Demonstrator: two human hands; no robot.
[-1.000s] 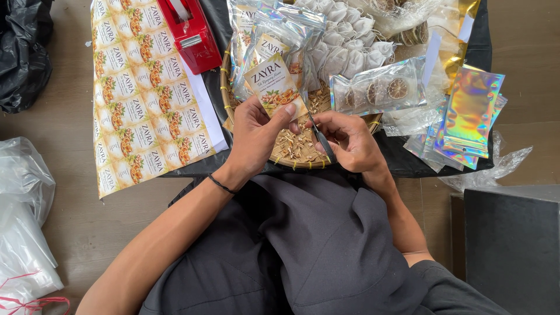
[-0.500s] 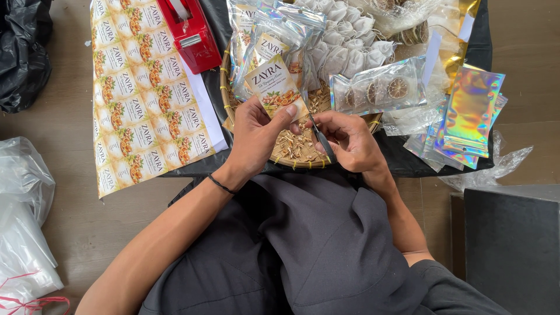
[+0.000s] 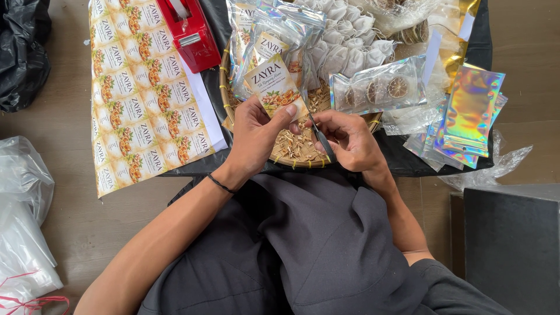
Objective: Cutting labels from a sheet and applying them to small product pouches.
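- The label [image 3: 275, 87], a small printed paper rectangle with an orange picture, sits just above the centre of the frame, tilted, over the woven tray [image 3: 226, 76].
- The left hand [image 3: 256, 137] holds the label at its lower edge; thumb and fingers are pinching the paper.
- The right hand [image 3: 347, 137], just right of centre, grips small dark scissors [image 3: 321, 140]; its fingers are closed around the handles. The blade tips point up toward the lower right corner of the label. Whether the blades are touching the paper cannot be told.
- A thin black band circles the left wrist [image 3: 220, 184].
- The tray lies beneath both hands and carries paper trimmings at its lower rim and clear pouches bearing the same label in its upper part.
- White drawstring bags [image 3: 350, 35] are heaped at the upper centre, behind the pouches.
- A clear pouch with dried citrus slices [image 3: 379, 87] lies right of the tray.
- Holographic pouches [image 3: 469, 111] are stacked at the right edge of the black cloth.
- A sheet of uncut labels [image 3: 140, 99] lies at the upper left, with a red tape dispenser [image 3: 192, 32] resting on its top right part.
- White plastic bags [image 3: 23, 221] lie at the lower left, a black bag [image 3: 20, 52] at the upper left.
- A dark box [image 3: 513, 251] stands at the lower right.
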